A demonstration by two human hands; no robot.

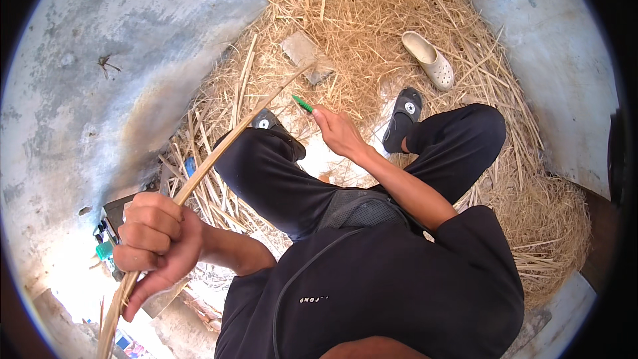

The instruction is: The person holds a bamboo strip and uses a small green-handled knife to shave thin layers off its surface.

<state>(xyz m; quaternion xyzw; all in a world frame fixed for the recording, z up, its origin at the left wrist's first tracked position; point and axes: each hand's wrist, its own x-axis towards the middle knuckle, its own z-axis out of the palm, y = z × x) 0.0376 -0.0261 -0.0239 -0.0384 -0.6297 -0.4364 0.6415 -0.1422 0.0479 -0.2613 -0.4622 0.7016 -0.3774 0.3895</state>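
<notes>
Four left fingers (147, 235) clasp one long, fibrous strip (216, 156).

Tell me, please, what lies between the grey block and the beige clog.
Loose straw lies between the grey block and the beige clog in the head view.
</notes>
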